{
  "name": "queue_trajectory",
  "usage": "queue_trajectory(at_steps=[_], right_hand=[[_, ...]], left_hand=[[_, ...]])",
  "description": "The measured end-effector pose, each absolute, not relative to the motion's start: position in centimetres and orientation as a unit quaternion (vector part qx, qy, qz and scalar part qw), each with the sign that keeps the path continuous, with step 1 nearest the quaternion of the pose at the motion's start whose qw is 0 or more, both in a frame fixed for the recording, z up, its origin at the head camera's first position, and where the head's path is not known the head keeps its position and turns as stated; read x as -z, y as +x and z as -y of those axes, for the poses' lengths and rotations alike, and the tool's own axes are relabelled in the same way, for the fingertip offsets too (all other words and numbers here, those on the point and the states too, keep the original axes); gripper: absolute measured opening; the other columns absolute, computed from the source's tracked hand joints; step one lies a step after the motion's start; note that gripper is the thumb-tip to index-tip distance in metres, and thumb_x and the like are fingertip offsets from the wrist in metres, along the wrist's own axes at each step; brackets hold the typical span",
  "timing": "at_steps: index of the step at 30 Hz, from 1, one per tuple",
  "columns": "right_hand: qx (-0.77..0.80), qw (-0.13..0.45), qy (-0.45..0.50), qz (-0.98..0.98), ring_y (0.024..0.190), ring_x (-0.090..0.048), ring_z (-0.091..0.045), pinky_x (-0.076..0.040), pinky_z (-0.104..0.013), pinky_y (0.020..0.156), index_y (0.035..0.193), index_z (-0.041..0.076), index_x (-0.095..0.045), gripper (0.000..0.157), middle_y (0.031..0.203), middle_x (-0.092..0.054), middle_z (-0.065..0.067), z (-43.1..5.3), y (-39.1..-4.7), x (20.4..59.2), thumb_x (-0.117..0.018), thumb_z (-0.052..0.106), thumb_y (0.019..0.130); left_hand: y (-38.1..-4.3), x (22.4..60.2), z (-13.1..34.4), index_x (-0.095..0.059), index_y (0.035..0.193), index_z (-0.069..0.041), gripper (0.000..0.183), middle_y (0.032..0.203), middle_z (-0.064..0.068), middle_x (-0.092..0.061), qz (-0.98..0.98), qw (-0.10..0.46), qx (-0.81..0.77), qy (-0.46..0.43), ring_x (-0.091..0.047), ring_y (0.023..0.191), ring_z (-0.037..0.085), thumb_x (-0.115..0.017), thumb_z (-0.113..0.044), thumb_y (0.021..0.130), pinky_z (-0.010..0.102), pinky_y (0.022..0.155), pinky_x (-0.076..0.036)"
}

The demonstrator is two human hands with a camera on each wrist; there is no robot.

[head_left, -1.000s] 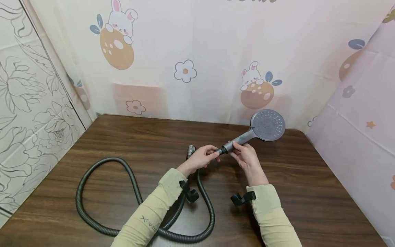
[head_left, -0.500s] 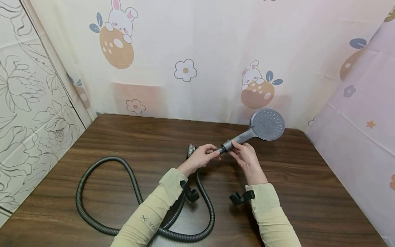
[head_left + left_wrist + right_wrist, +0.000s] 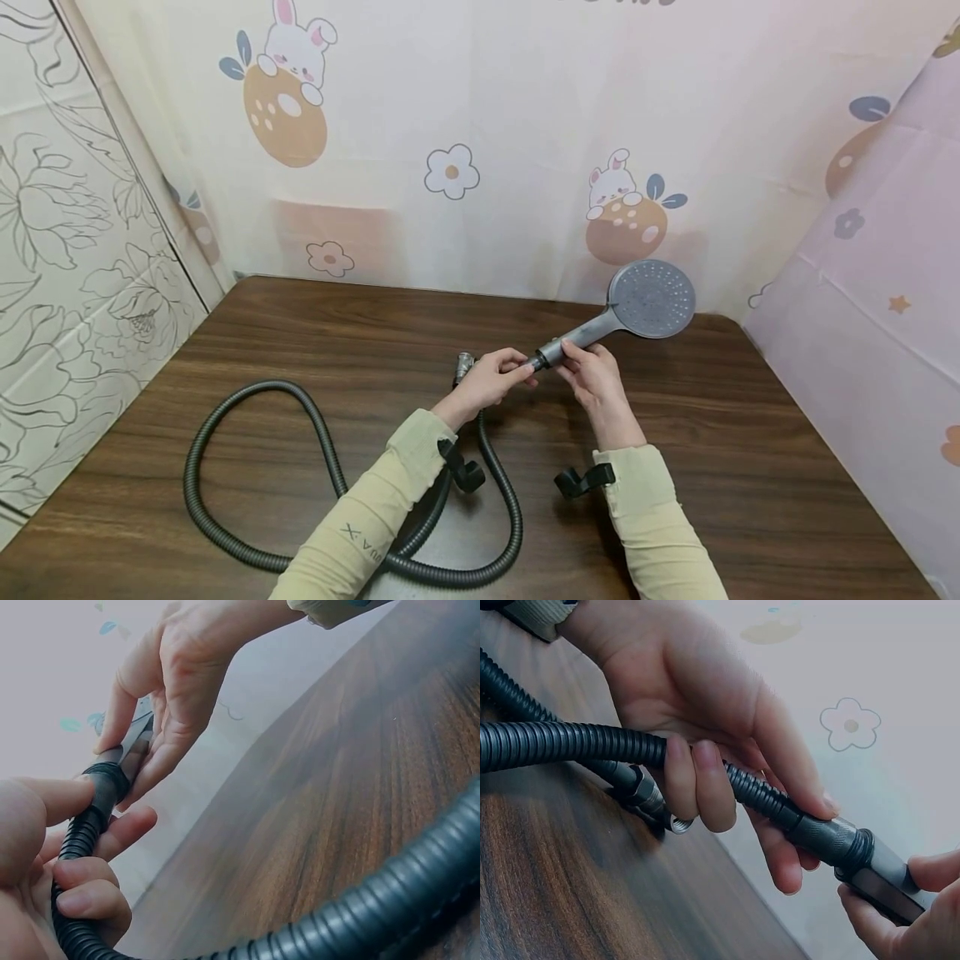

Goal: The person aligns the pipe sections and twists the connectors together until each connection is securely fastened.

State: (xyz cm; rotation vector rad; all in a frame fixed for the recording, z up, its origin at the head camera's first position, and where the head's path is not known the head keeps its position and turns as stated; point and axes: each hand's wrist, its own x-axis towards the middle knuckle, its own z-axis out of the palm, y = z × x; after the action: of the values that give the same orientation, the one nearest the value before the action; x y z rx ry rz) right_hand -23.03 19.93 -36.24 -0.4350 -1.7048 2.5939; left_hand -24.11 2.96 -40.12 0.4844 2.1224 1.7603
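Left hand (image 3: 486, 387): fingers bent, thumb and fingertips pinching the end collar (image 3: 826, 837) of a ribbed dark hose (image 3: 193, 467), two more fingers curled round the hose behind it. Right hand (image 3: 596, 387): thumb and fingers gripping the lower end of the grey handle (image 3: 588, 333). Shower head (image 3: 651, 300), one: held tilted above the far right part of the desk (image 3: 750, 467), handle pointing near and left. Hose: looped over the near left, its other end a metal fitting (image 3: 464, 365) just left of the left hand. Step, as judged: work at the joint (image 3: 858, 852) between collar and handle; whether screwing on or off, cannot tell. Next move, as judged: both parts held in line, one twisted against the other.
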Motion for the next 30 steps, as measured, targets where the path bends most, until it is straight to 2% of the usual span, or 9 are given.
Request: queue_trajectory(at_steps=[5, 8, 12, 16, 23, 30], right_hand=[[-0.821, 0.004, -0.143, 0.553, 0.079, -0.062, -0.007, -0.046, -0.030, 0.087, 0.105, 0.006, -0.035, 0.018, 0.096, -0.051, -0.006, -19.84, -23.10, 36.23, -0.047, 0.001, 0.092], [-0.815, 0.008, -0.145, 0.562, 0.080, -0.062, -0.006, -0.042, -0.033, 0.093, 0.104, 0.006, -0.035, 0.018, 0.102, -0.049, -0.009, -19.78, -23.13, 36.17, -0.048, 0.002, 0.092], [-0.806, 0.015, -0.148, 0.572, 0.080, -0.062, -0.006, -0.041, -0.035, 0.095, 0.103, 0.006, -0.036, 0.018, 0.107, -0.048, -0.012, -19.62, -23.22, 36.09, -0.049, 0.002, 0.091], [-0.800, 0.018, -0.152, 0.580, 0.080, -0.061, -0.006, -0.043, -0.033, 0.091, 0.103, 0.006, -0.036, 0.018, 0.109, -0.047, -0.012, -19.48, -23.28, 36.01, -0.049, 0.001, 0.091], [-0.797, 0.035, -0.151, 0.584, 0.077, -0.062, -0.005, -0.049, -0.022, 0.072, 0.102, 0.007, -0.037, 0.019, 0.097, -0.051, -0.006, -19.37, -23.37, 35.94, -0.051, 0.002, 0.090], [-0.795, 0.038, -0.153, 0.586, 0.076, -0.062, -0.004, -0.049, -0.021, 0.071, 0.101, 0.007, -0.037, 0.020, 0.099, -0.049, -0.007, -19.22, -23.37, 35.94, -0.052, 0.003, 0.090]], left_hand=[[-24.11, 40.20, -3.09, -0.057, 0.110, -0.012, 0.028, 0.089, 0.007, -0.069, -0.747, 0.168, -0.621, 0.167, -0.032, 0.047, 0.010, -0.053, -0.032, 0.092, 0.022, 0.044, -0.030], [-24.12, 40.22, -3.19, -0.056, 0.111, -0.009, 0.028, 0.088, 0.013, -0.067, -0.742, 0.168, -0.627, 0.166, -0.039, 0.049, 0.010, -0.053, -0.029, 0.092, 0.023, 0.046, -0.036], [-24.09, 40.13, -3.28, -0.055, 0.112, -0.005, 0.028, 0.091, 0.023, -0.064, -0.738, 0.170, -0.631, 0.166, -0.047, 0.055, 0.013, -0.053, -0.025, 0.092, 0.025, 0.052, -0.042], [-24.09, 40.02, -3.30, -0.054, 0.113, -0.005, 0.028, 0.093, 0.024, -0.063, -0.733, 0.174, -0.636, 0.166, -0.044, 0.058, 0.014, -0.052, -0.024, 0.093, 0.026, 0.054, -0.040], [-24.15, 39.98, -3.35, -0.054, 0.110, -0.007, 0.026, 0.089, 0.013, -0.066, -0.731, 0.171, -0.642, 0.156, -0.042, 0.058, 0.011, -0.048, -0.028, 0.095, 0.023, 0.054, -0.038], [-24.21, 40.04, -3.38, -0.054, 0.109, -0.005, 0.028, 0.093, 0.019, -0.066, -0.716, 0.174, -0.660, 0.147, -0.040, 0.057, 0.011, -0.044, -0.027, 0.097, 0.022, 0.052, -0.035]])
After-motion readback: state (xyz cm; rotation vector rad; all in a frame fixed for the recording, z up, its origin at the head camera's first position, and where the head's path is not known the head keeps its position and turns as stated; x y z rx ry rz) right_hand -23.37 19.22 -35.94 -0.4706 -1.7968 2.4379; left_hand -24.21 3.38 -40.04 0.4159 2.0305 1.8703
